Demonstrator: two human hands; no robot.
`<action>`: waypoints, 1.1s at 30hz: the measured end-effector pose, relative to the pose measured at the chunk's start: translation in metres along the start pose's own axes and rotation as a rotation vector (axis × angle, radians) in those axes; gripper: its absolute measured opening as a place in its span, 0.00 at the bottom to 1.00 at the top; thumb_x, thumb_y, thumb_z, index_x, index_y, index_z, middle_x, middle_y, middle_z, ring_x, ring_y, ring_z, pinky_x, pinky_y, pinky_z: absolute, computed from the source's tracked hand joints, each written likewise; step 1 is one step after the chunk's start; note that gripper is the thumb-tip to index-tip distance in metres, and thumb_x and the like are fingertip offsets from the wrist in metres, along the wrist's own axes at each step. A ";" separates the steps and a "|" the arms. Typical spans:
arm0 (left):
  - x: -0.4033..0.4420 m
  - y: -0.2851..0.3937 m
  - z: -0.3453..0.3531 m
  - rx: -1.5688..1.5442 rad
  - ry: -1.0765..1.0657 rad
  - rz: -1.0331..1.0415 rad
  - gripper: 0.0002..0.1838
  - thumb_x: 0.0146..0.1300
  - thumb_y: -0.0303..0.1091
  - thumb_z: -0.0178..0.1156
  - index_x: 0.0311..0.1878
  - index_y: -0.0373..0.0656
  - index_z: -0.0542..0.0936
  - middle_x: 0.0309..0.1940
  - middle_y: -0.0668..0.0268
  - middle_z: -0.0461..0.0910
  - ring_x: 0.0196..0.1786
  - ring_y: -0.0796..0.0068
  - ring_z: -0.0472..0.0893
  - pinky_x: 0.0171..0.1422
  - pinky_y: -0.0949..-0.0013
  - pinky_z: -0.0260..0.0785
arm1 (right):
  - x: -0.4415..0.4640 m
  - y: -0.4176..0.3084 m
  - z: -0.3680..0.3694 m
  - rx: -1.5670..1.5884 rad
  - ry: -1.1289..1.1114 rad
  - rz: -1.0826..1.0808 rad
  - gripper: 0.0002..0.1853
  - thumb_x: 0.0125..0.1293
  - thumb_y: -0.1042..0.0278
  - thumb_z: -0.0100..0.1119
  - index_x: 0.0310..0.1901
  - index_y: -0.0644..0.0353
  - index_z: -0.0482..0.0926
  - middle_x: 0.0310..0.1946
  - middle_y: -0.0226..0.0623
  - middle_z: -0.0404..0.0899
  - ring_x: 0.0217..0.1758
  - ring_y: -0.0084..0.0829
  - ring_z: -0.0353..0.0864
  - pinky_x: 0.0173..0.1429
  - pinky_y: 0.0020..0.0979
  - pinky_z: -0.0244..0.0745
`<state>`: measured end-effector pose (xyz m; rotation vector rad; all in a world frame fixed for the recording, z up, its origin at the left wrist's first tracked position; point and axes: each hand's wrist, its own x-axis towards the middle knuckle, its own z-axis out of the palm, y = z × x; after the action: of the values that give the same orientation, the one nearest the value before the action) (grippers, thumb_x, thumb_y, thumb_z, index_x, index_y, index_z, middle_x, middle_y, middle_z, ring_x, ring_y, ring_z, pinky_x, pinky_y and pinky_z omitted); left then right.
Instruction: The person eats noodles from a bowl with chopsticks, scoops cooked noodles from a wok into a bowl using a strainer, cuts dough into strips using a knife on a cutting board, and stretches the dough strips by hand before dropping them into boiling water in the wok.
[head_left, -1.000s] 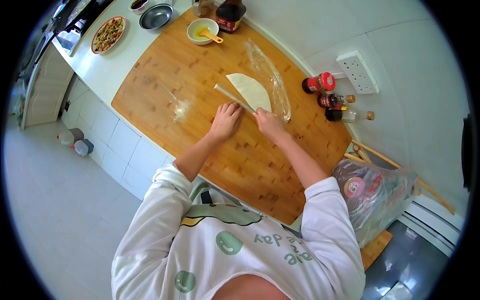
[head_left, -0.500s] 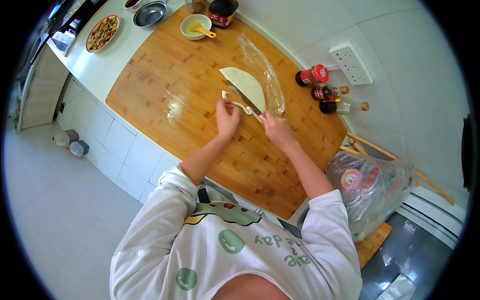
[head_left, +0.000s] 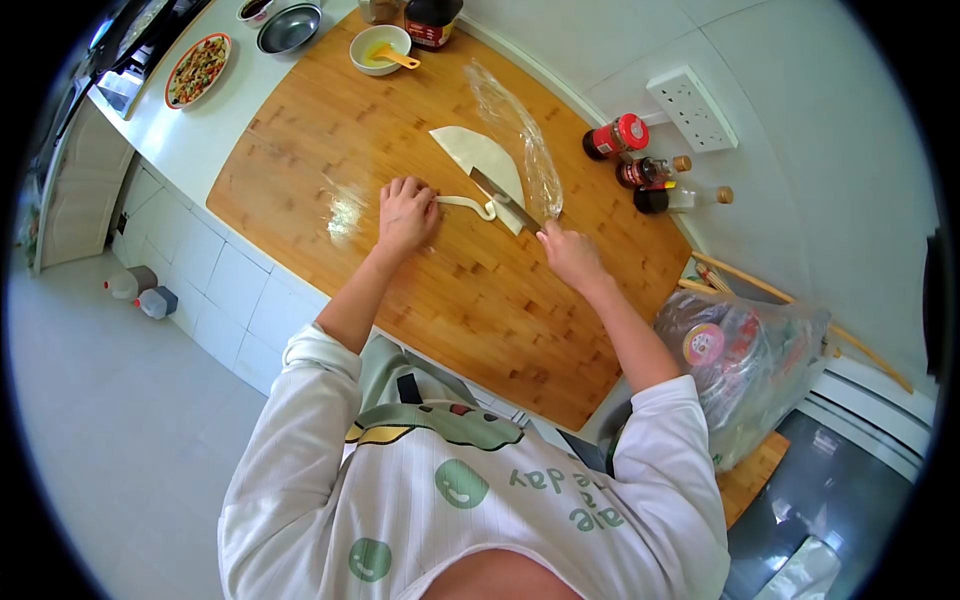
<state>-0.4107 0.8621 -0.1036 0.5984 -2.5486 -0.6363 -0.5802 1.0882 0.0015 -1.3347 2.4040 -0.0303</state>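
A half-round sheet of pale dough (head_left: 478, 152) lies on the wooden board (head_left: 300, 150). My right hand (head_left: 572, 255) is closed around the handle of a kitchen knife (head_left: 503, 198), whose blade slants over the dough's lower edge. From that edge a thin, curved dough strip (head_left: 462, 203) runs left across the wood. Its far end disappears under the fingers of my left hand (head_left: 407, 215), which are curled down on it against the board. A patch of flour (head_left: 345, 213) is just left of that hand.
Crumpled plastic film (head_left: 522, 130) lies beside the dough. A bowl of yellow liquid (head_left: 378, 48) with an orange-handled utensil stands at the back. Bottles (head_left: 650, 172) line the wall at right, above a plastic bag (head_left: 745, 360). A plate of chopped food (head_left: 198, 70) is far left.
My left hand has moved left, drawing the strip's end away from the sheet. The knife has shifted slightly and now overlaps the dough's lower part. The whole view has shifted a little.
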 end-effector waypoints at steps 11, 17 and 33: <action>0.002 0.008 0.014 -0.012 0.041 -0.083 0.21 0.45 0.25 0.59 0.48 0.45 0.76 0.53 0.61 0.72 0.60 0.56 0.67 0.63 0.54 0.58 | -0.007 0.005 0.003 0.026 -0.059 0.001 0.12 0.70 0.60 0.44 0.36 0.62 0.69 0.26 0.53 0.79 0.32 0.55 0.79 0.36 0.53 0.70; 0.001 -0.003 0.018 -0.007 0.008 -0.113 0.22 0.47 0.24 0.58 0.49 0.45 0.76 0.52 0.61 0.73 0.56 0.57 0.69 0.60 0.58 0.62 | -0.008 0.009 0.010 0.031 -0.054 -0.003 0.13 0.70 0.59 0.45 0.36 0.62 0.68 0.25 0.52 0.78 0.31 0.56 0.78 0.36 0.53 0.71; 0.007 -0.008 -0.045 -0.555 -0.433 -0.650 0.09 0.56 0.29 0.63 0.39 0.37 0.79 0.31 0.64 0.79 0.32 0.70 0.81 0.36 0.68 0.75 | -0.080 0.000 0.066 0.119 0.290 0.109 0.11 0.68 0.60 0.51 0.40 0.60 0.71 0.27 0.47 0.80 0.29 0.51 0.79 0.32 0.46 0.74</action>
<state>-0.3909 0.8373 -0.0701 1.1796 -2.3251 -1.7867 -0.5198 1.1653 -0.0338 -1.2136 2.6621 -0.3543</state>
